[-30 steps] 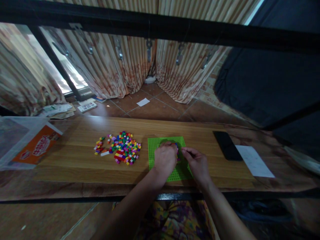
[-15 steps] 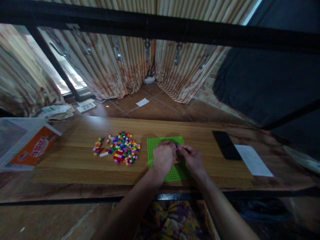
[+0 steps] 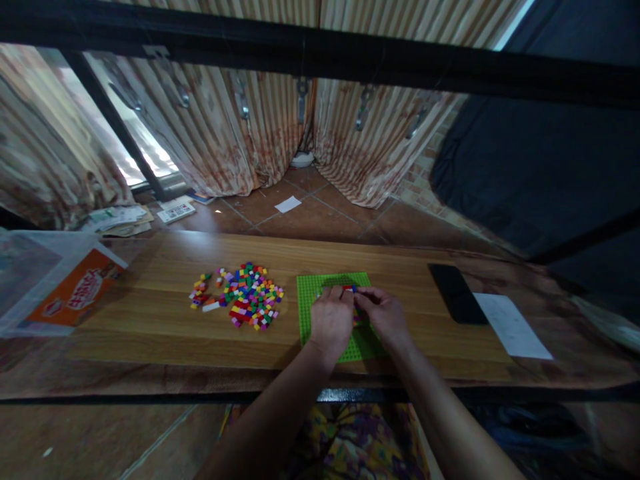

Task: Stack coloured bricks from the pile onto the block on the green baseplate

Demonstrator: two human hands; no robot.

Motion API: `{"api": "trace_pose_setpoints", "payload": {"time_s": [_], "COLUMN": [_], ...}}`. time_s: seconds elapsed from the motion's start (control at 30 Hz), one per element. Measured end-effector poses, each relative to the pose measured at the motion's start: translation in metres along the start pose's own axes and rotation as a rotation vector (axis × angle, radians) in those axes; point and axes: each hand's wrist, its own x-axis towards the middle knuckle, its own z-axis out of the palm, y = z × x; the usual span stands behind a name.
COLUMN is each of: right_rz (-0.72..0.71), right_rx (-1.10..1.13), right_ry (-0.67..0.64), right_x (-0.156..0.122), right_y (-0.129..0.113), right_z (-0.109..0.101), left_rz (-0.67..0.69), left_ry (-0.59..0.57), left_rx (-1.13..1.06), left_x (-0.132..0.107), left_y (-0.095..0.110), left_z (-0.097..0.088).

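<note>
A bright green studded baseplate (image 3: 309, 300) lies on the wooden board in front of me. My left hand (image 3: 331, 320) rests over its middle with curled fingers, and whatever is under them is hidden. From the right, my right hand (image 3: 387, 315) reaches in, thumb and fingertips pinched at a small blue toy brick (image 3: 355, 289). A red brick (image 3: 347, 288) shows between the two hands. More coloured bricks stand on the plate below the fingertips, mostly covered. Left of the plate lies a loose pile of small multicoloured bricks (image 3: 253, 293).
A white strip-shaped piece (image 3: 211, 307) lies beside the pile. At the far left stands a clear plastic box (image 3: 30, 267) with an orange label. A black phone-like slab (image 3: 456, 293) and a white paper sheet (image 3: 513, 325) lie to the right. A dark metal bar (image 3: 320, 50) crosses above.
Both hands stay over the baseplate with small finger shifts. A red brick now shows between them. The whole view has shifted slightly.
</note>
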Motion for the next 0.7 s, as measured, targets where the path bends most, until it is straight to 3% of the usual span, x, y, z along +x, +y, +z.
{"api": "trace_pose_setpoints", "payload": {"time_s": [0.27,0.53,0.7], "right_rz": [-0.199,-0.228,-0.203], "right_rx": [-0.33,-0.407,-0.371], "right_ry": [0.014,0.04,0.012], "right_x": [-0.004,-0.002,-0.004], "right_y": [-0.006,-0.009,-0.006], "right_z": [0.0,0.003,-0.002], "left_rz": [-0.03,-0.01,-0.032], "left_ry": [0.032,0.117,0.19], "left_rx": [0.016,0.003,-0.062], "left_x": [-0.012,-0.022,-0.046], "left_y": [0.002,0.004,-0.009], "left_z": [0.002,0.003,-0.008]}}
